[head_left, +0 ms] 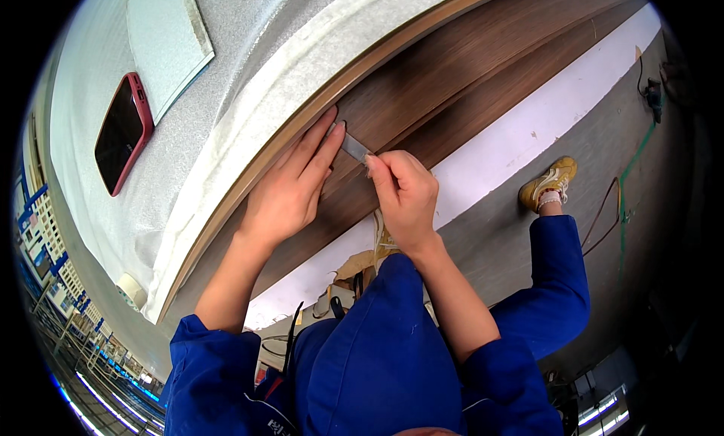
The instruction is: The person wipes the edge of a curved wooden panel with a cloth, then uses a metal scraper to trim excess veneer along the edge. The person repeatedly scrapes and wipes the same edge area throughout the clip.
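Between my hands is a narrow, flat grey metal blade [354, 146], lying slantwise against a brown wood-grain panel [467, 67]. My right hand [407, 198] is closed in a pinch on the blade's near end. Fingers stretched out, my left hand [286, 195] lies against the panel just below its raised brown edge strip [302, 127]. Its fingertips touch the blade's far end and partly cover it. The blade's tip is hidden there.
White padded sheeting [249, 104] covers the surface beyond the edge strip. A phone in a red case [124, 134] rests on it beside a pale flat sheet [167, 40]. A white band [520, 142] runs along the panel's near side. A green cable [637, 153] trails across the floor.
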`<state>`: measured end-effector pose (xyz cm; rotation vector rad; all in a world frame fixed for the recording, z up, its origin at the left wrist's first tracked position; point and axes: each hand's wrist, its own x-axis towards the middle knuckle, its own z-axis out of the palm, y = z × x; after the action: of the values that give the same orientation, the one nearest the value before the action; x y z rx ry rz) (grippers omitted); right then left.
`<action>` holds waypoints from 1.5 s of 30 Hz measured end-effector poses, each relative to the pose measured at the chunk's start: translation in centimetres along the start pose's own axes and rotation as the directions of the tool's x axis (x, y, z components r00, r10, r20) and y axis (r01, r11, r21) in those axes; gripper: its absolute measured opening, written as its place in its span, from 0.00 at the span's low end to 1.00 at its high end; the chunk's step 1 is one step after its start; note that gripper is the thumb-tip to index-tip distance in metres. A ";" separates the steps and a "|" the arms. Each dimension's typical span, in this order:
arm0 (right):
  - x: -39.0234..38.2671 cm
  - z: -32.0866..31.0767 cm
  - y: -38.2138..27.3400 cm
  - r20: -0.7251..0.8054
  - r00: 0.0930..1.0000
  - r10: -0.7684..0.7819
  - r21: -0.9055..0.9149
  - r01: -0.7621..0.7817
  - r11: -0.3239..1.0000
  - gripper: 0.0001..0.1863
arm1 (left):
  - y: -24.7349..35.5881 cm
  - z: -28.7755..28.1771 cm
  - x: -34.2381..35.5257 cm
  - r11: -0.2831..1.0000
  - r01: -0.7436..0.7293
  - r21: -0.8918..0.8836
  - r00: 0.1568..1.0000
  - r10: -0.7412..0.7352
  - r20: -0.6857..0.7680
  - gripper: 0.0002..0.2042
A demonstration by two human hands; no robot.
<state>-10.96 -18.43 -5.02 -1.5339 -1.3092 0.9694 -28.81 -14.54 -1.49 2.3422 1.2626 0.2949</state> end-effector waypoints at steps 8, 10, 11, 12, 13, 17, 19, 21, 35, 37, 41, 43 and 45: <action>-0.2 0.2 0.0 0.001 1.000 -0.003 0.005 0.003 1.000 0.09 | 0.1 -0.1 -0.3 0.998 0.034 -0.053 0.999 -0.033 0.031 0.28; -0.2 0.2 0.0 0.003 1.000 -0.002 0.002 0.002 1.000 0.09 | 0.1 -0.1 -0.3 0.998 0.031 -0.051 0.999 -0.030 0.027 0.28; -0.2 0.2 0.0 0.005 1.000 -0.002 0.000 0.002 1.000 0.09 | 0.1 -0.1 -0.3 0.998 0.031 -0.051 0.999 -0.030 0.024 0.28; -0.2 0.2 -0.1 0.005 1.000 -0.002 0.000 0.002 1.000 0.09 | 0.1 -0.1 -0.3 0.998 0.030 -0.051 0.999 -0.029 0.022 0.28; -0.2 0.2 -0.2 0.005 1.000 -0.002 0.000 0.002 1.000 0.09 | 0.1 -0.1 -0.4 0.998 0.030 -0.050 0.999 -0.029 0.021 0.28; -0.2 0.2 -0.2 0.013 1.000 0.007 0.001 -0.007 1.000 0.09 | 0.1 -0.1 -0.4 0.998 0.037 -0.051 0.999 -0.035 0.027 0.28; -0.3 0.3 0.0 0.017 1.000 0.005 0.001 -0.005 1.000 0.09 | 0.1 -0.2 -0.5 0.998 0.036 -0.046 0.999 -0.035 0.028 0.28; -0.4 0.3 0.0 0.018 1.000 0.001 0.006 -0.001 1.000 0.09 | 0.0 -0.1 -0.8 0.999 0.030 -0.031 0.999 -0.029 0.023 0.28; -0.7 0.6 -0.1 0.022 1.000 -0.017 0.026 0.016 1.000 0.08 | -0.1 0.0 -1.2 0.999 0.006 0.033 1.000 -0.005 -0.022 0.27; -0.7 0.6 -0.1 0.023 1.000 -0.015 0.021 0.015 1.000 0.08 | -0.1 0.0 -1.2 1.000 0.011 0.027 1.000 -0.011 -0.017 0.27; -0.9 0.7 -0.1 0.034 0.999 -0.010 0.020 0.009 1.000 0.08 | -0.2 -0.1 -1.4 0.999 0.003 0.040 1.000 -0.002 -0.021 0.27; -0.9 0.7 -0.2 0.034 0.999 -0.013 0.019 0.012 1.000 0.08 | -0.2 -0.1 -1.5 0.999 0.000 0.044 1.000 0.001 -0.023 0.27; -0.9 0.7 -0.2 0.036 0.999 -0.017 0.018 0.017 1.000 0.08 | -0.2 -0.1 -1.6 0.999 0.007 0.044 1.000 -0.006 -0.020 0.27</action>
<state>-11.85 -19.24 -5.00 -1.4963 -1.3335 0.9992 -29.89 -15.74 -1.48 2.3769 1.2985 0.2912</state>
